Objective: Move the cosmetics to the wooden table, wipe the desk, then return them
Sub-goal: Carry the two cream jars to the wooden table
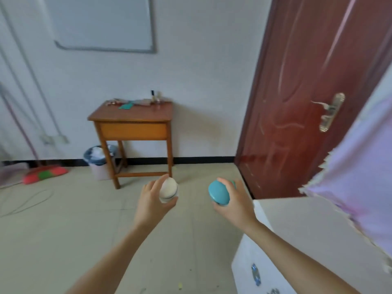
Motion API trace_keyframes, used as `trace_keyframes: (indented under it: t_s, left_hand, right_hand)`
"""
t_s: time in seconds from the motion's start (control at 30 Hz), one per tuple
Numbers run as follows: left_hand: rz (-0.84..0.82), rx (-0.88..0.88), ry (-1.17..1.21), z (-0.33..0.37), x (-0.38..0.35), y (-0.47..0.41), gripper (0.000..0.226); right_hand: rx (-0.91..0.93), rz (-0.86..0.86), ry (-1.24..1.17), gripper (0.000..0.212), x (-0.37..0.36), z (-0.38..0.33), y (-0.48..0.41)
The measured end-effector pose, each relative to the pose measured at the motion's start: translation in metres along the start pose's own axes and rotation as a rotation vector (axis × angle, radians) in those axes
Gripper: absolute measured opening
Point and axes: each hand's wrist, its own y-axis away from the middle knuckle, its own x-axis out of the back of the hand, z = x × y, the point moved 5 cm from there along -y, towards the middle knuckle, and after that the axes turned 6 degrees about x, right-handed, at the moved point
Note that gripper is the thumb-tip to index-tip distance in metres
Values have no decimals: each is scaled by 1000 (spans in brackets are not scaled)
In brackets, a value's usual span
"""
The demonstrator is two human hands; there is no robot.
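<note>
Left grip (154, 200) is curled round a cream round case (168, 188), fingers over the top and thumb at the underside. Right grip (235, 202) is curled round a teal round case (218, 193), whose flat face is turned toward the left grip. I hold both cases in the air above the tiled floor (63, 230), side by side, not touching.

Findings, largest first:

- Red-brown door (307, 92): ahead and to the right of the right grip, reaching the floor just beyond it.
- Whiteboard (101, 22): on the wall, high above and ahead of the left grip.
- White bench (297, 219): directly right of and below the right grip; my right forearm passes over its corner. Blue marks show on its front face; detail is not legible.
- Lilac fabric (360, 166) with a frayed edge: far right of the right grip, over the white bench.
- Wooden bench (131, 116): straight ahead of the left grip, against the wall, well apart from both grips.
- Waste bin (97, 164): beside the wooden bench's left legs, ahead-left of the left grip.
- Red and green broom head (45, 171): on the floor, far left of the left grip.
- Cosmetics at the back of the wooden bench: a small dark-capped bottle (152, 96) standing upright and a flat green item (126, 106); the remainder is too blurred to identify.
- Brass door handle (331, 112): above and right of the right grip.
</note>
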Motion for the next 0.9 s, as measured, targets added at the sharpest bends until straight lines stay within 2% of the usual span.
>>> trace_keyframes:
  t_s: [0.17,0.37,0.7,0.9]
  left_hand:
    - [160,55,18,-22,68,-17,64]
    - [239,41,-7,-24,102,-47,66]
    - [240,44,-22,-22,74,-160,64]
    - [233,100,-2,-44,43,-221,64]
  right_hand:
    - [170,-58,-76,63,-29,-61,-50]
    - [320,-86,-72,65,-40,-97,-98]
    - [370,-50,-56,64,-33,-59,-212]
    - [344,-154,-47,64,-60,-21,-276]
